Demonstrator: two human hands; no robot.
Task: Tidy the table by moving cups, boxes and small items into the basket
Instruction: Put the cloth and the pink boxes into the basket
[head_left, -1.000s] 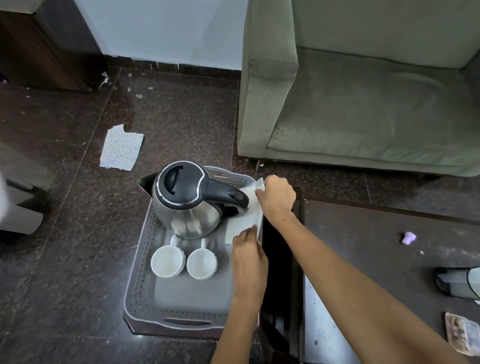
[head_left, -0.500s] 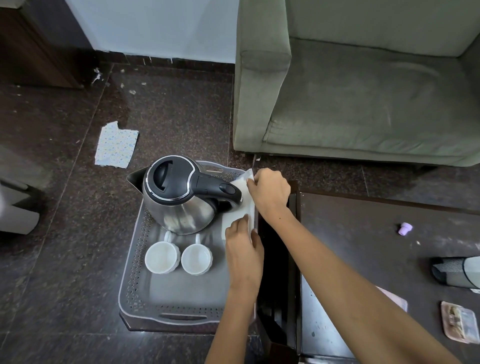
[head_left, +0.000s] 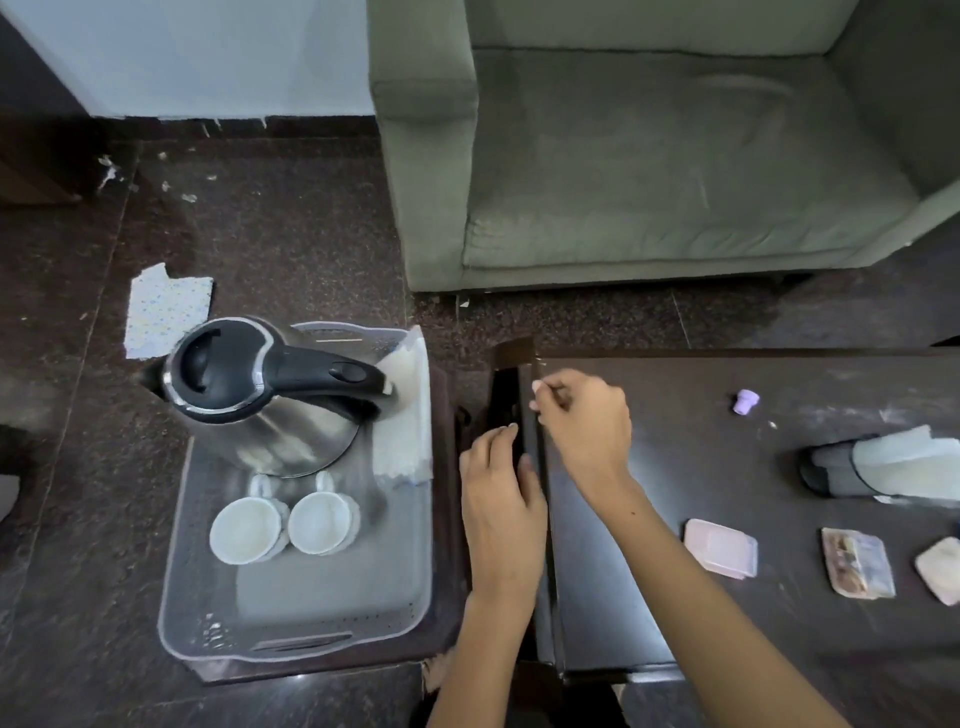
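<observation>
Both hands empty: left hand (head_left: 501, 499) relaxed flat, right hand (head_left: 587, 423) loosely curled. I reckon pink box (head_left: 721, 555) next — light, rigid, slick lid; pinch its edges, into basket (head_left: 291, 631).

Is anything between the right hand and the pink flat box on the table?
Nothing visible. The right hand is over the table's left edge, and only bare tabletop lies between it and the pink flat box.

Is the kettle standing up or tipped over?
Standing up. The kettle sits on its base inside the basket, lid on top facing the camera, behind the two white cups.
</observation>
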